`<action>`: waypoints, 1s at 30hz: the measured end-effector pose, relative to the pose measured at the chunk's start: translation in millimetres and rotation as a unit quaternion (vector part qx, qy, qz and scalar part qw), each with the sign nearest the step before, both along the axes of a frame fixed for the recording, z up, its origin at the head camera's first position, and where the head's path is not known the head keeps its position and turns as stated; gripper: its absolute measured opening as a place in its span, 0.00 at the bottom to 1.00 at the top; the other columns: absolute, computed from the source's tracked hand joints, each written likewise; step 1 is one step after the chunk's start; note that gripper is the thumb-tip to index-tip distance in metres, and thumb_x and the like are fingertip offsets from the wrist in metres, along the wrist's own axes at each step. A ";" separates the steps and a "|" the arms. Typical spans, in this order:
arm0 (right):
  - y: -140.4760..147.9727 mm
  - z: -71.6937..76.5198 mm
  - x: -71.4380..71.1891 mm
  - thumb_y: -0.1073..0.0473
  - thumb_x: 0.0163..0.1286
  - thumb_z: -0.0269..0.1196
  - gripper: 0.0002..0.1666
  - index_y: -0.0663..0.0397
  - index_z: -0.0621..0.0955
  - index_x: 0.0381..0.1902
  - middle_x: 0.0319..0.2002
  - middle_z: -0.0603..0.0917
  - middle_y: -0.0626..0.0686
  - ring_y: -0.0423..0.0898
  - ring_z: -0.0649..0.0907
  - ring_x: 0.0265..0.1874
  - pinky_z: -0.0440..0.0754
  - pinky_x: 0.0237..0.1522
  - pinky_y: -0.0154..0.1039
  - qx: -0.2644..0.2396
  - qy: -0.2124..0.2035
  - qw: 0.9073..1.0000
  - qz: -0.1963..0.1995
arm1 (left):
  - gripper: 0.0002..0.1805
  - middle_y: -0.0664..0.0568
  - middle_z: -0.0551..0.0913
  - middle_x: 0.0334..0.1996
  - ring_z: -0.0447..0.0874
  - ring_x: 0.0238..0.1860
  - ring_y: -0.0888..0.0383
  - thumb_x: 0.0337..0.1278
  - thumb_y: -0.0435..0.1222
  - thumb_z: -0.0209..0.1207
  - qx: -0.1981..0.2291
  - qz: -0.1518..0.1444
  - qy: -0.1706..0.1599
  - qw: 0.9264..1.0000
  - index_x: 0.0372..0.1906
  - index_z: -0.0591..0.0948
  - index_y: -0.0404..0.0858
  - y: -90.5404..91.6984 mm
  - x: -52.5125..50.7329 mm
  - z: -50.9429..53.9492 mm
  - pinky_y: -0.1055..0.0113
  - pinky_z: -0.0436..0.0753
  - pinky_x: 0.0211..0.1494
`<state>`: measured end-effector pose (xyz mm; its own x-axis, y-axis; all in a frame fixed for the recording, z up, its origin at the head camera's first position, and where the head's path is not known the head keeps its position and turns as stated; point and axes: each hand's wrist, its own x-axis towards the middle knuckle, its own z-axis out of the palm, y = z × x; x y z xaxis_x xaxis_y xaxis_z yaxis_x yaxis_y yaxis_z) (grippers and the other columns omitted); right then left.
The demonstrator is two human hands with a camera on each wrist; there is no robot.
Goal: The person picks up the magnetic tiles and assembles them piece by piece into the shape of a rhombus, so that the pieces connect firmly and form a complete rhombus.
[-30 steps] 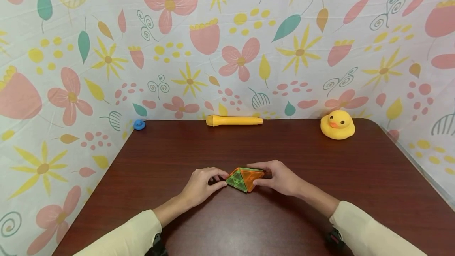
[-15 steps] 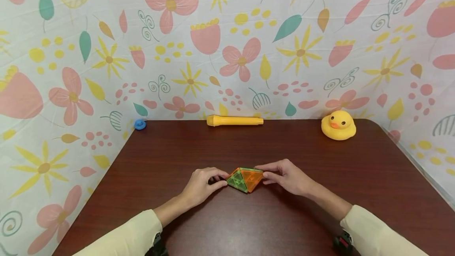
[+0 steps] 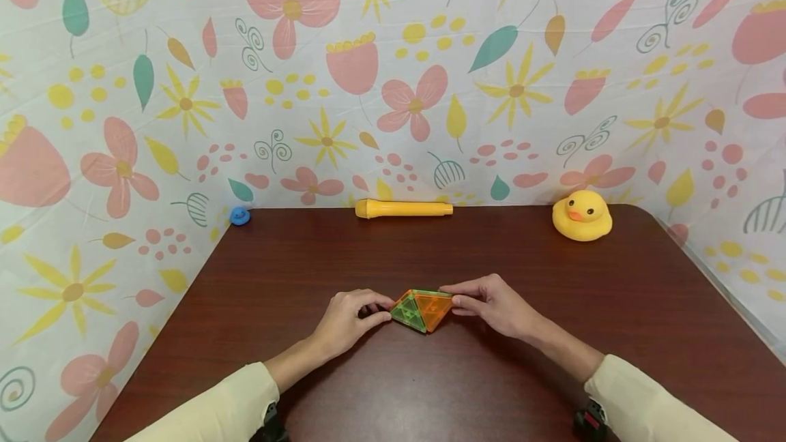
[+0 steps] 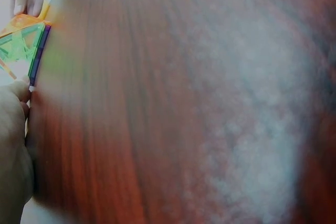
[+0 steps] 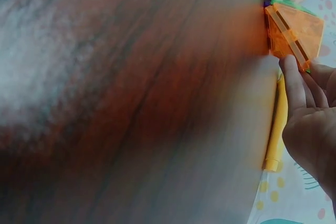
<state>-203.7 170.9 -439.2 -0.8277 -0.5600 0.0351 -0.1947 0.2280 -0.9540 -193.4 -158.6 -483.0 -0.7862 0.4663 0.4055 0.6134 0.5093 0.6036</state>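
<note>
Translucent magnetic tiles [image 3: 432, 310], green and orange triangles, stand joined in a small pointed solid on the table. A dark purple edge [image 4: 40, 56] runs along its base in the left wrist view. My left hand [image 3: 351, 322] pinches the solid's left corner between thumb and fingers. At the opposite end my right hand [image 3: 500, 307] pinches the right corner, its thumb by the orange face [image 5: 306, 27]. The underside and most of the back are hidden.
A yellow toy microphone [image 3: 404, 209] lies along the table's far edge. At the far right corner sits a yellow rubber duck [image 3: 582, 215], and a small blue duck [image 3: 239, 215] is at the far left. A flowered cloth [image 3: 393, 87] hangs behind the brown table [image 3: 295, 251].
My right hand has slid right, its thumb leaving the front orange face for the right corner. My left hand and the joined tiles stay in place.
</note>
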 end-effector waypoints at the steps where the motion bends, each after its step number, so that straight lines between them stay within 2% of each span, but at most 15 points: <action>1: 0.0 -0.2 0.2 0.70 0.78 0.63 0.20 0.70 0.83 0.64 0.61 0.84 0.69 0.54 0.89 0.54 0.87 0.50 0.46 0.003 0.006 1.000 -0.005 | 0.09 0.64 0.90 0.41 0.83 0.36 0.68 0.65 0.39 0.73 0.000 0.000 0.000 1.000 0.49 0.91 0.51 0.0 0.0 0.1 0.70 0.84 0.38; 5: -0.3 -1.4 1.2 0.70 0.74 0.67 0.18 0.66 0.86 0.60 0.57 0.87 0.65 0.52 0.90 0.51 0.89 0.48 0.43 0.015 0.030 0.999 -0.032 | 0.09 0.64 0.90 0.41 0.82 0.36 0.69 0.65 0.39 0.73 -0.002 0.001 0.000 1.000 0.48 0.92 0.51 -0.2 -0.3 0.3 0.70 0.84 0.38; 14: -2.6 -2.4 7.5 0.70 0.66 0.74 0.12 0.58 0.92 0.47 0.45 0.92 0.57 0.56 0.92 0.41 0.90 0.42 0.38 0.009 0.090 0.990 -0.104 | 0.10 0.62 0.90 0.37 0.82 0.32 0.69 0.63 0.37 0.74 0.010 0.001 0.006 1.000 0.49 0.93 0.49 -1.1 -1.2 0.2 0.72 0.84 0.34; 19: -4.8 -1.8 10.4 0.66 0.64 0.77 0.10 0.53 0.93 0.43 0.40 0.92 0.49 0.48 0.91 0.38 0.89 0.41 0.34 0.022 0.140 0.980 -0.136 | 0.09 0.65 0.90 0.36 0.82 0.32 0.70 0.62 0.38 0.75 0.010 0.008 0.014 1.000 0.46 0.93 0.50 -3.4 -0.9 -0.7 0.72 0.84 0.34; 24: -2.4 0.1 12.4 0.67 0.63 0.78 0.10 0.53 0.93 0.43 0.38 0.92 0.46 0.44 0.90 0.38 0.88 0.44 0.32 0.034 0.170 0.974 -0.149 | 0.08 0.66 0.89 0.35 0.83 0.34 0.70 0.61 0.38 0.76 0.009 0.014 0.017 1.000 0.44 0.92 0.51 -6.0 0.1 0.0 0.71 0.85 0.36; 30: 6.2 0.0 12.3 0.70 0.63 0.77 0.13 0.56 0.92 0.45 0.39 0.92 0.46 0.43 0.90 0.40 0.87 0.47 0.33 0.039 0.174 0.973 -0.148 | 0.09 0.65 0.90 0.35 0.85 0.34 0.69 0.61 0.36 0.76 0.013 0.019 0.004 1.000 0.45 0.92 0.49 -11.7 0.0 5.0 0.69 0.86 0.37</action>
